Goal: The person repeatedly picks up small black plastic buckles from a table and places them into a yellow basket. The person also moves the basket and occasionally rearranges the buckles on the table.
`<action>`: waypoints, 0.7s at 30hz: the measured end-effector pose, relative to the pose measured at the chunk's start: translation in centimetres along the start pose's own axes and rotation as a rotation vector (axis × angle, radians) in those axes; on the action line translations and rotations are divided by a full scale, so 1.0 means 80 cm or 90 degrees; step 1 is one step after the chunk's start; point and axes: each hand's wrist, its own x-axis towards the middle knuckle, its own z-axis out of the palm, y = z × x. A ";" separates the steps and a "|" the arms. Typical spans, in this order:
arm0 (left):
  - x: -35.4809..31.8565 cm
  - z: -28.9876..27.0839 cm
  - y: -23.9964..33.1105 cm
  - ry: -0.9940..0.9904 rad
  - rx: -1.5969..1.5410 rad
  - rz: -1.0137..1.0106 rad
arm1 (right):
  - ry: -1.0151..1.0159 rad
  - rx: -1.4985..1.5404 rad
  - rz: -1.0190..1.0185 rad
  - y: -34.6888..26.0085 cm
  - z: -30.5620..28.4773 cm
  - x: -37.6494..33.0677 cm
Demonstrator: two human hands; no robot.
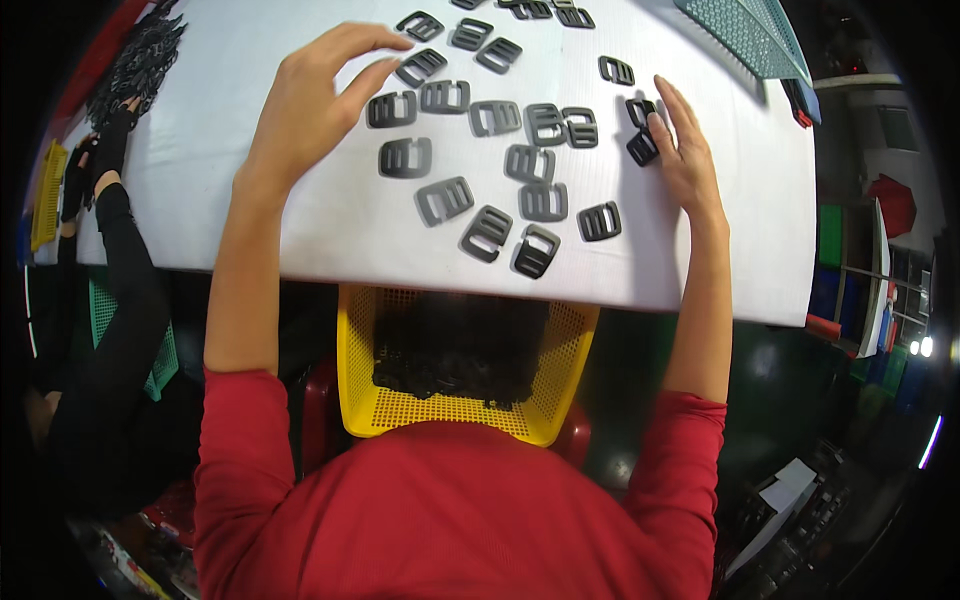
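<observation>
Many flat strap buckles, black to grey with slotted bars, lie scattered over the white tabletop (330,230). My left hand (315,100) is over the far left part of the scatter, thumb and forefinger apart, with nothing seen between them. Just beyond its fingertips are a tilted buckle (422,67) and another buckle (419,26). On the right, my right hand (686,150) is held edge-on with fingers stretched out. Its thumb overlaps two dark buckles, an upper one (638,112) and a lower one (642,149); whether it touches them I cannot tell.
A yellow perforated basket (357,400) of black pieces stands below the table's near edge. A pale green mesh basket (745,38) sits at the far right. At left, a co-worker's black-sleeved arm (125,235) reaches toward a heap of black parts (140,65).
</observation>
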 end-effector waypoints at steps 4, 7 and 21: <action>-0.061 -0.005 0.016 0.007 -0.041 -0.065 | -0.077 -0.102 -0.106 0.004 0.003 -0.040; -0.089 0.000 0.020 0.024 -0.051 -0.124 | -0.083 0.277 0.025 0.012 0.001 -0.050; -0.123 0.055 0.078 -0.013 -0.039 0.019 | -0.022 0.045 -0.057 -0.127 0.041 -0.143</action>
